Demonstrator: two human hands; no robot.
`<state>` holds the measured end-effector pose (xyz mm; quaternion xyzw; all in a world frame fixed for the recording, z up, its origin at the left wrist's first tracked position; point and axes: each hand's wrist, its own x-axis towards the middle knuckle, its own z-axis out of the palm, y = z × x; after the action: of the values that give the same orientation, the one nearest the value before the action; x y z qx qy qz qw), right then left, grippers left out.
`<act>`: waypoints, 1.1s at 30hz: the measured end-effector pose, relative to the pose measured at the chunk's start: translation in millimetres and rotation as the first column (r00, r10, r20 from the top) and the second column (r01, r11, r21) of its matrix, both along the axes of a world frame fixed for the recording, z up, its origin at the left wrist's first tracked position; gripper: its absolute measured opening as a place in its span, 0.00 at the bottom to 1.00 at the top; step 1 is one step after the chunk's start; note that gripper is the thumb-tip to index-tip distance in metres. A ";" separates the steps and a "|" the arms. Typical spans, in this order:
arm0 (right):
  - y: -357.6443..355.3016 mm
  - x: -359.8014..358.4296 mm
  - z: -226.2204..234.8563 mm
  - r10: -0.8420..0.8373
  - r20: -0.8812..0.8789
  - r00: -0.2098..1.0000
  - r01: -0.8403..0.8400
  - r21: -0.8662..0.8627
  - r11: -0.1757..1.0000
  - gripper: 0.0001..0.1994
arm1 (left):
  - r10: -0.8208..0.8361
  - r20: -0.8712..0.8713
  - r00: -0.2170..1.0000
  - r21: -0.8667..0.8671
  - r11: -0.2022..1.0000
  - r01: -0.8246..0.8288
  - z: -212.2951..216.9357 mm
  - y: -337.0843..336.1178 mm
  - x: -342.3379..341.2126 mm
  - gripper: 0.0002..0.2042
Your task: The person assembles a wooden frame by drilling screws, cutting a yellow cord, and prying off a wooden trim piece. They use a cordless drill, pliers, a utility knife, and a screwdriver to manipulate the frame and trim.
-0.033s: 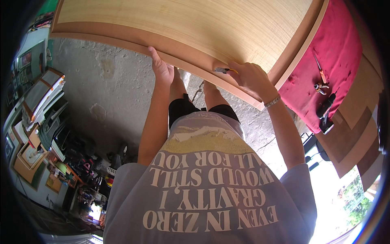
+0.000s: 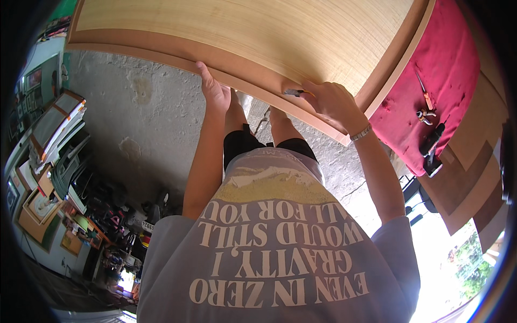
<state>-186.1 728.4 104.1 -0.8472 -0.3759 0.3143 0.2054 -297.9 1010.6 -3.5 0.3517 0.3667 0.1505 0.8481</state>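
A large wood-grain panel (image 2: pixel 242 27) with a raised brown border spans the top of the view. My left hand (image 2: pixel 215 97) grips the border's front edge (image 2: pixel 161 62), thumb up against it and the other fingers hidden below. Farther right, my right hand (image 2: pixel 334 105) is closed around a small tool (image 2: pixel 294 92) with a grey metal end and a bit of yellow. That end points left, close to the inner side of the border. Most of the tool is covered by my fingers.
Right of the panel, a red cloth (image 2: pixel 447 59) bears an orange-handled screwdriver (image 2: pixel 427 98), pliers (image 2: pixel 424 114) and a black tool (image 2: pixel 432 145). Brown sheets (image 2: pixel 458 188) lie beyond it. Stacked frames (image 2: pixel 54 129) stand at the left above rough concrete floor (image 2: pixel 145 107).
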 end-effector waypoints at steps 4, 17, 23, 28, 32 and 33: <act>3.6 7.9 -3.0 0.053 0.018 0.998 -0.054 0.015 0.998 0.09 | -0.010 0.004 1.000 -0.011 1.000 0.010 0.5 -0.2 -0.1 0.43; 18.9 34.3 -4.3 0.181 -0.147 0.972 -0.199 -0.115 0.973 0.10 | 0.023 0.002 1.000 -0.026 0.999 -0.023 -7.8 -1.6 0.0 0.40; 20.7 29.1 -2.4 0.177 -0.118 0.977 -0.197 -0.190 0.962 0.09 | -0.013 -0.016 1.000 0.003 1.000 0.013 -3.0 -3.8 0.8 0.44; 9.2 11.3 -2.7 0.197 -0.007 0.980 -0.197 -0.095 0.976 0.09 | 0.003 -0.039 0.999 0.012 1.000 -0.003 -4.8 -2.4 0.7 0.45; -2.3 -11.5 -1.9 0.041 0.053 0.998 -0.038 -0.064 0.997 0.11 | -0.001 0.005 1.000 0.017 1.000 0.001 -30.3 5.2 -12.2 0.40; -3.9 -11.6 -3.3 -0.043 0.072 0.997 0.043 -0.002 0.999 0.11 | -0.072 -0.073 0.995 0.284 0.955 0.090 -36.8 11.5 -17.4 0.40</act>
<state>-197.7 724.5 100.8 -0.8662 -0.3641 0.2799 0.1970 -315.3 1022.1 -40.3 0.4900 0.3524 0.1563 0.7818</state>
